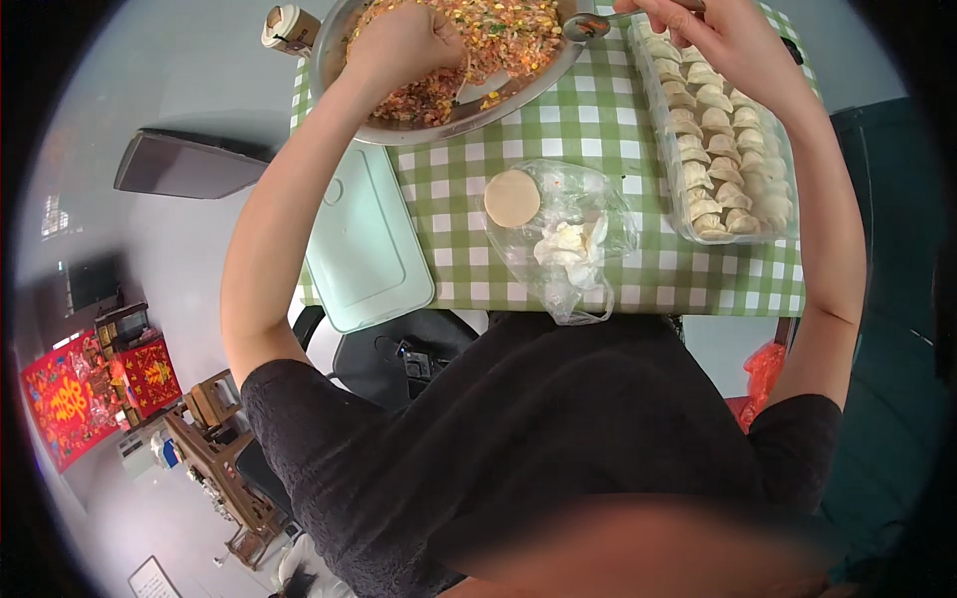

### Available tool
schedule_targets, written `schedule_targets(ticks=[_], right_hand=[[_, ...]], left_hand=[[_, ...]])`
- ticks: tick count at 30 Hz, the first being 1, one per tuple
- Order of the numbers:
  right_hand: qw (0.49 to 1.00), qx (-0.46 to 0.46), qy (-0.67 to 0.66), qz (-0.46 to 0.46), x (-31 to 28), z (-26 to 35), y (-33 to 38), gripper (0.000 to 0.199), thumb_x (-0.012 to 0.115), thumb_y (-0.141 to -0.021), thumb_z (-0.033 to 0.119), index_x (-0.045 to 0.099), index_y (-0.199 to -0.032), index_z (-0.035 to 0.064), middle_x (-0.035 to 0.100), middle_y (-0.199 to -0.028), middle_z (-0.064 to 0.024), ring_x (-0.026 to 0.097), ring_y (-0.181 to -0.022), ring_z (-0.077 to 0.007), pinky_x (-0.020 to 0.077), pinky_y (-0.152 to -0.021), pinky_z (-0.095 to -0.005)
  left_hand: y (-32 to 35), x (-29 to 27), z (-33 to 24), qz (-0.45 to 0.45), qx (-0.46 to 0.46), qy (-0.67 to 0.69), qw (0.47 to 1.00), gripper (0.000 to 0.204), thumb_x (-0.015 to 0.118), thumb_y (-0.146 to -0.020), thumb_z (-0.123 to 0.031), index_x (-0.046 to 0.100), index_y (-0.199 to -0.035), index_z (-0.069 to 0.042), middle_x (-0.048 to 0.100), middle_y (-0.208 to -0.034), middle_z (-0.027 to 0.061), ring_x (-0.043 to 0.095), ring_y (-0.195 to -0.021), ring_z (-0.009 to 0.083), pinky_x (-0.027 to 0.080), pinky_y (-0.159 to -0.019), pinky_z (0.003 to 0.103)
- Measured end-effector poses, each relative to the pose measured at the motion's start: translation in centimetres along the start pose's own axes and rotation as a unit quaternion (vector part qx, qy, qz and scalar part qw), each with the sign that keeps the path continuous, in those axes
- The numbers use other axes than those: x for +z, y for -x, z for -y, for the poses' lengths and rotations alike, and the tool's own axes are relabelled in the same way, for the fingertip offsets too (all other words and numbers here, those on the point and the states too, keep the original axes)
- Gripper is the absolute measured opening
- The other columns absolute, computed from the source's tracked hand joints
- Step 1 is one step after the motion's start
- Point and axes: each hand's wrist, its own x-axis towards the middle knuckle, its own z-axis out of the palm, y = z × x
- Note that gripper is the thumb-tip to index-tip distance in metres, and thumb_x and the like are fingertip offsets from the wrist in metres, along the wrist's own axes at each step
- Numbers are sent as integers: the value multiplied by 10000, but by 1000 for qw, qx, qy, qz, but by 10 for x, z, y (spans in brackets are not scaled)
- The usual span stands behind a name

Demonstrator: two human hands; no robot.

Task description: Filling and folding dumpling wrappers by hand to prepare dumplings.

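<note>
Gripping a spoon handle [478,92], the left hand [404,45] is closed in a fist over the metal bowl [454,122]; the spoon lies in the chopped filling [498,35]. Right hand [733,35]: fingers curled around something small near the bowl's right rim; what it holds cannot be told. Bowl sits at the far side of the green checked desk [588,130]. Clear tray of folded dumplings [723,149] just right of the bowl. Round wrapper [512,198] lies on a plastic bag [573,244] nearer the person. Pale green lid [364,239] at left.

Both arms outstretched (fingers [698,25] curled)
</note>
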Motion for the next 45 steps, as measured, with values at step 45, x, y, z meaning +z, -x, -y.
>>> schedule_targets(ticks=[45], right_hand=[[996, 53, -37, -63, 24, 7, 14, 317, 577, -1052, 263, 765, -1034, 9, 661, -771, -35, 578, -679, -105, 477, -612, -257]], left_hand=[[115, 114, -84, 77, 60, 276, 956, 91, 763, -843, -146, 742, -931, -139, 760, -872, -5, 654, -669, 154, 523, -629, 315]])
